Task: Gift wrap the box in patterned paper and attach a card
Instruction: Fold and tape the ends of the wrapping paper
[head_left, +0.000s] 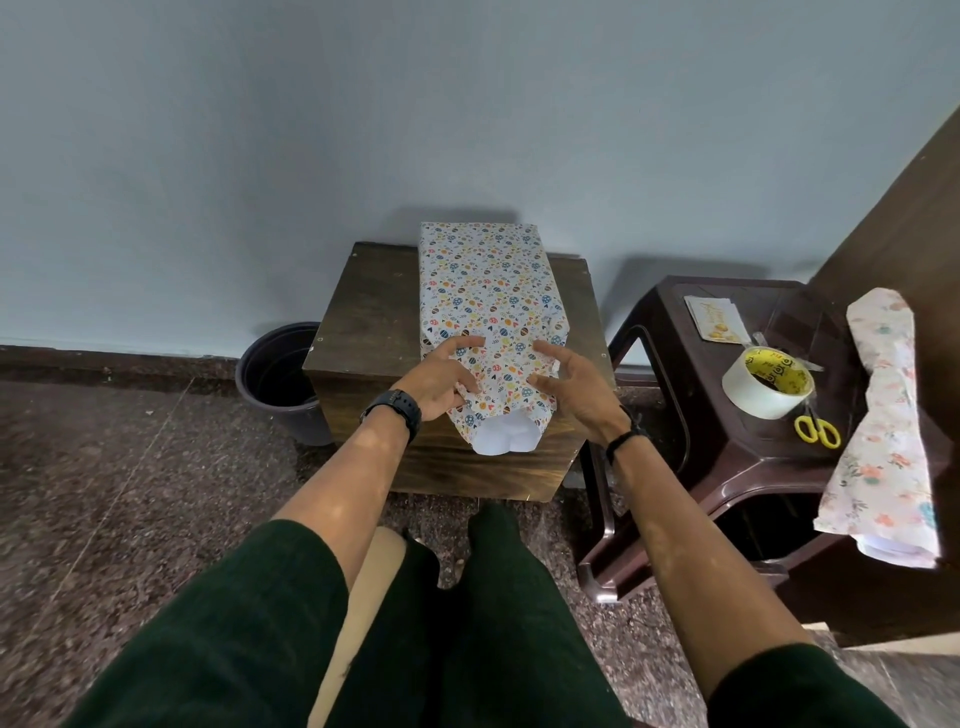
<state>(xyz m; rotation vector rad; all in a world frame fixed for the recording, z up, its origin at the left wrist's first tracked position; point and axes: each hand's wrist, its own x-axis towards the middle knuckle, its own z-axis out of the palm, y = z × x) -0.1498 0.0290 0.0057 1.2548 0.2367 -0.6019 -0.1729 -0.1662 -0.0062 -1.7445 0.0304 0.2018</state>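
A box wrapped in white patterned paper (485, 291) lies lengthwise on a small dark wooden table (369, 317). The paper's near end (504, 439) hangs open past the box and shows its white inside. My left hand (441, 376) rests on the paper's near left side, index finger stretched across the top, thumb against the paper. My right hand (569, 382) hovers with fingers spread at the near right side, fingertips at the paper. A card (714, 319) lies on the brown plastic stool (701, 457) to the right.
On the stool also stand a roll of clear tape (769, 384), yellow-handled scissors (818, 430) and a roll of floral paper (883, 415). A dark bucket (275, 379) sits on the floor left of the table. A wall is close behind.
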